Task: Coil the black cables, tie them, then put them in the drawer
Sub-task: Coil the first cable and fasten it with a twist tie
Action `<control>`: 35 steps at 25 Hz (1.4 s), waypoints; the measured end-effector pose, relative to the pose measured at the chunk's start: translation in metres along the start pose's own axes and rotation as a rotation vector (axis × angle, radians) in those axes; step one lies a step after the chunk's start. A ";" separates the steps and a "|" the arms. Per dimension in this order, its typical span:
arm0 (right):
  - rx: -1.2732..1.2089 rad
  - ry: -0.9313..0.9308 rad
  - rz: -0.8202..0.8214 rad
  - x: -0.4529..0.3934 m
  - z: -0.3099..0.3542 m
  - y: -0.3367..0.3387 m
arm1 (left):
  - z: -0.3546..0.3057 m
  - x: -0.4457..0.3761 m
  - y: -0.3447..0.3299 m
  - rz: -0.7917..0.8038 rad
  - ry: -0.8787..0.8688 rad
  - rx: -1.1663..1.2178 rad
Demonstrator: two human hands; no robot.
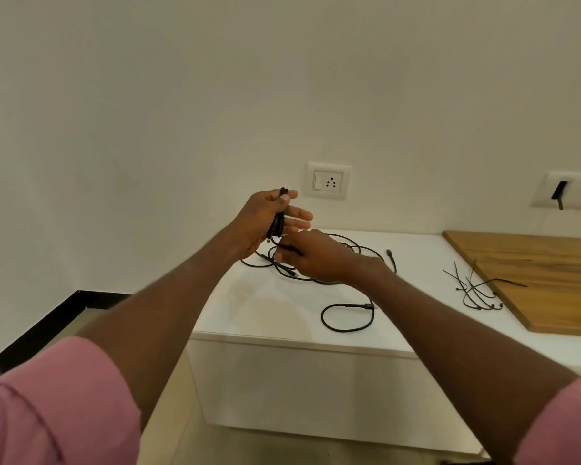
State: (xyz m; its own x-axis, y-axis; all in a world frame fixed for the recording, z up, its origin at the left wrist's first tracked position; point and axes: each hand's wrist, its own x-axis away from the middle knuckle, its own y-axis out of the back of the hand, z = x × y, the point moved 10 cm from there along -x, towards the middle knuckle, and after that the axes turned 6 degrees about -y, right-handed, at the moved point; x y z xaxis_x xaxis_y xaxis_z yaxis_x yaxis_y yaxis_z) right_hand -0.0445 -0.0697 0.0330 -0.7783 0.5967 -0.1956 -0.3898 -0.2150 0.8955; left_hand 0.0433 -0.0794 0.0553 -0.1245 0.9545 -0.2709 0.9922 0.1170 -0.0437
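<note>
- The black cable (332, 260) is thin and matte; most of it lies in loose, overlapping loops on the white counter top (282, 307), toward the back near the wall.
- Part of it has been gathered into a narrow bundle of folded strands (278, 223), which stands roughly upright above the counter.
- The left hand (269, 219) holds that bundle: the thumb presses the top of the strands against the palm, while the fingers are spread open and point to the right.
- The right hand (312, 256) is just below and to the right of the left, almost touching it, with thumb and fingers pinched on a strand that runs down from the bundle to the loops on the counter.
- A second stretch of black cable (348, 317) forms one open loop nearer the front edge of the counter, ending in a plug; whether it joins the main tangle cannot be told.
- Another plug end (390, 255) lies to the right of the loops.
- A small heap of black cable ties (473, 293) lies well to the right, touching the edge of a wooden board (544, 276).
- A wall socket (327, 180) sits on the wall behind the hands.
- Both forearms are bare below pink sleeves (57, 404).
</note>
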 end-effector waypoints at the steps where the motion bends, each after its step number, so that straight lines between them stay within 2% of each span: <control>1: 0.003 0.036 -0.028 0.002 0.005 0.004 | 0.003 0.001 0.002 0.023 0.007 -0.117; 5: 0.136 0.034 -0.330 0.010 0.008 0.040 | 0.012 0.004 0.006 0.088 0.056 -0.331; 7: 0.132 0.002 -0.463 0.015 0.004 0.056 | 0.015 0.013 -0.008 0.181 0.102 -0.350; 9: 0.114 -0.004 -0.525 0.018 0.003 0.060 | 0.018 0.021 -0.019 0.227 0.168 -0.298; 13: -0.187 -0.067 -0.695 0.024 -0.020 0.083 | 0.026 0.025 -0.027 0.303 0.297 -0.143; 16: -0.425 -0.183 -0.608 0.022 -0.050 0.081 | 0.025 0.025 -0.027 0.313 0.289 -0.219; 19: -0.512 -0.216 -0.509 0.021 -0.053 0.070 | 0.024 0.017 -0.031 0.225 0.265 -0.241; 22: -0.791 -0.251 -0.405 0.019 -0.055 0.063 | 0.032 0.013 -0.033 0.179 0.301 -0.217; 25: -0.757 -0.211 -0.321 0.022 -0.053 0.056 | 0.037 0.013 -0.034 0.198 0.308 -0.254; 29: -0.744 -0.219 -0.426 0.020 -0.066 0.060 | 0.037 0.013 -0.034 0.150 0.316 -0.128; 35: -0.814 -0.394 -0.577 0.025 -0.092 0.061 | 0.034 0.012 -0.029 0.047 0.292 0.022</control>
State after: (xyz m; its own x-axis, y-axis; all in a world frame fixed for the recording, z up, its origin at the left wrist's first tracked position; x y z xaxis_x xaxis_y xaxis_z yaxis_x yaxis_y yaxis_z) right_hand -0.1335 -0.1391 0.0456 -0.2145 0.9491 -0.2308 -0.9721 -0.1844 0.1450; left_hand 0.0130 -0.0805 0.0204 -0.0666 0.9977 0.0149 0.9959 0.0674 -0.0596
